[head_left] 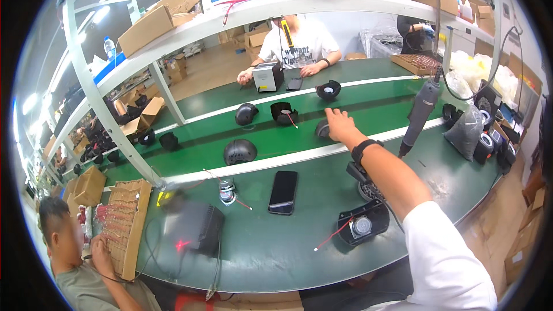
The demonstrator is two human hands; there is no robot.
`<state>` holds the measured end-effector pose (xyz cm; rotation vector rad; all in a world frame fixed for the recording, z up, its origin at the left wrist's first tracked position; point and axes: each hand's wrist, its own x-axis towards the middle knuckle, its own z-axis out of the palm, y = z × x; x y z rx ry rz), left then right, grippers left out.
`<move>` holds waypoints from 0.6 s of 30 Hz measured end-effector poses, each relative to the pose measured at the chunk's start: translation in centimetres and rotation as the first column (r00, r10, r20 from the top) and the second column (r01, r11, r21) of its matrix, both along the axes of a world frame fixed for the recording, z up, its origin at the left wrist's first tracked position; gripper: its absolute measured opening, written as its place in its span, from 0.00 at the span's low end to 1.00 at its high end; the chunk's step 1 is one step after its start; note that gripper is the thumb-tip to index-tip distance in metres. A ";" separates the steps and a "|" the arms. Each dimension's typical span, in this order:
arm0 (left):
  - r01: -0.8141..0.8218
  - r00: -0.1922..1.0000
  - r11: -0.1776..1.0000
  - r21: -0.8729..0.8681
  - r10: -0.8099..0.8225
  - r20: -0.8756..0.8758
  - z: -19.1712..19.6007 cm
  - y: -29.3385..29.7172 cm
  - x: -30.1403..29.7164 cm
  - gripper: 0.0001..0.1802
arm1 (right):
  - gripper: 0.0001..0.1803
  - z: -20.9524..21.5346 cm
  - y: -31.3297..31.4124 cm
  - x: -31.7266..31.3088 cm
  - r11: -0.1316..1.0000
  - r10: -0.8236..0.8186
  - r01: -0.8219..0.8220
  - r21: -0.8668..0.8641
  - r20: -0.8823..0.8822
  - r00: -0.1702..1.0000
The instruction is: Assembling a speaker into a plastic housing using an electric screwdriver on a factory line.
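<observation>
My right hand [342,126], with a dark band on its wrist, reaches across to the green conveyor belt [201,138]. Its fingers are bent around a black rounded housing [322,129], partly hidden behind the hand. My left hand is out of view. Below my forearm, a black speaker housing [377,224] lies on the bench, with a round silver speaker [362,227] and a red wire. Another dark part [367,189] is partly covered by my arm. A black phone [283,192] and a loose speaker [227,191] with red wires lie further left.
An electric screwdriver [421,112] hangs at the right. Black housings [240,152] sit along the belt. A dark box [193,227] with a red light spot stands left. Bagged parts [465,128] crowd the right end. A person [299,43] works opposite; another [86,253] sits left.
</observation>
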<state>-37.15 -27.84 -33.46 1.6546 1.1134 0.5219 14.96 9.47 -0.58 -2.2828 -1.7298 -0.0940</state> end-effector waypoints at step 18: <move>0.187 0.982 0.916 -0.356 -0.170 0.079 11.9 -4.7 -1.9 0.15 | 0.14 5.8 -33.5 0.9 0.633 0.417 -0.012 0.774 -0.329 0.847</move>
